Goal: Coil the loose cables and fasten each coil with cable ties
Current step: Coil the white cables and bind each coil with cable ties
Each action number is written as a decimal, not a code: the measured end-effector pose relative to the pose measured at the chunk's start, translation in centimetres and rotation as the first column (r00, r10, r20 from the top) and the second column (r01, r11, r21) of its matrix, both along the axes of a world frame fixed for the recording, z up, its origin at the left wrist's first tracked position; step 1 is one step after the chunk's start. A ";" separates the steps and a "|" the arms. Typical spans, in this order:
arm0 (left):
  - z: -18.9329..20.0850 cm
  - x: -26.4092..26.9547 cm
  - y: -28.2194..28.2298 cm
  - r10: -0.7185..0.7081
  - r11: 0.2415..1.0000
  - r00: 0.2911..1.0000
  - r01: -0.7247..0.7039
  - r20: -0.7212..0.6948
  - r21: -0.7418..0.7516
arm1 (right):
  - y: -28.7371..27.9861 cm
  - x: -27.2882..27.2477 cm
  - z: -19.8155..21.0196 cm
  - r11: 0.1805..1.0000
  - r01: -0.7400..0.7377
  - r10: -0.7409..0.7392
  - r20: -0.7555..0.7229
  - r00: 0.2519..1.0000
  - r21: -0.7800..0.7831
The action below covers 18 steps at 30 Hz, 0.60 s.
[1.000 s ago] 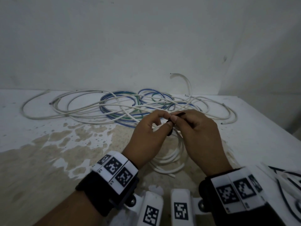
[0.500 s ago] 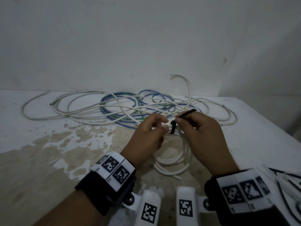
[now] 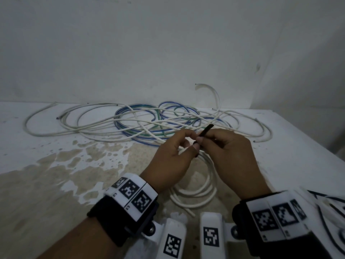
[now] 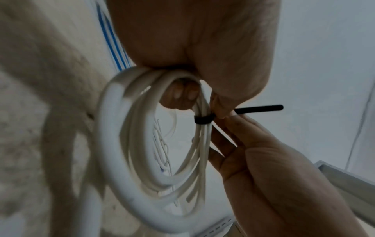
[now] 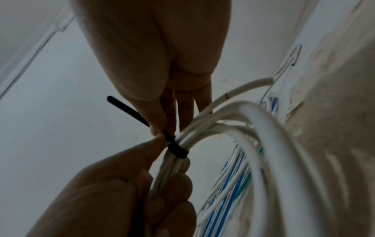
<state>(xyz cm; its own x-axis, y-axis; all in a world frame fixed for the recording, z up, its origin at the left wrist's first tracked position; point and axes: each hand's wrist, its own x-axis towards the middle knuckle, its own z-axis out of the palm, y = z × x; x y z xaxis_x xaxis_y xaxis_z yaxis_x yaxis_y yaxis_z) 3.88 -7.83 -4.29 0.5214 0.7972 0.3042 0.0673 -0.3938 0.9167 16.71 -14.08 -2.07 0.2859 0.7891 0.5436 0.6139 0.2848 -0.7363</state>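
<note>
I am standing at a white table with a worn, stained patch, set against a bare wall. Lying along its far side are the loose cables, white, blue and green, tangled together and not yet coiled. Nearer me, the white coil is hanging from my hands with its lower loops resting on the table.

What is changing: over the last second the black cable tie has been cinching down. Its free tail, barely showing a second ago, is now sticking out well past my right fingers, so more strap has been passing through the head. In the left wrist view the band is sitting snug around the bundled turns. I am judging this coil close to fastened; a final tug may be remaining, and the loose pile is still waiting.

My left hand is curling closed around the coil's strands just beside the band, with the thumb tip meeting my right fingertips at the tie head. My right hand is pinching the tail between thumb and forefinger, the other fingers lying straight alongside.
</note>
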 end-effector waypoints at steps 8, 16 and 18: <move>-0.3 0.0 0.2 -0.001 0.997 0.995 0.008 0.099 -0.073 | 0.0 -0.3 0.1 0.995 0.046 -0.057 0.117 0.992 0.092; -0.3 0.0 0.1 0.071 0.997 0.990 -0.071 0.119 -0.007 | 0.1 -0.2 -0.1 0.988 -0.010 -0.026 0.228 0.973 0.154; -0.4 0.0 0.1 0.076 0.997 0.990 -0.078 0.117 0.015 | -0.1 -0.3 0.2 0.984 -0.017 -0.026 0.239 0.971 0.177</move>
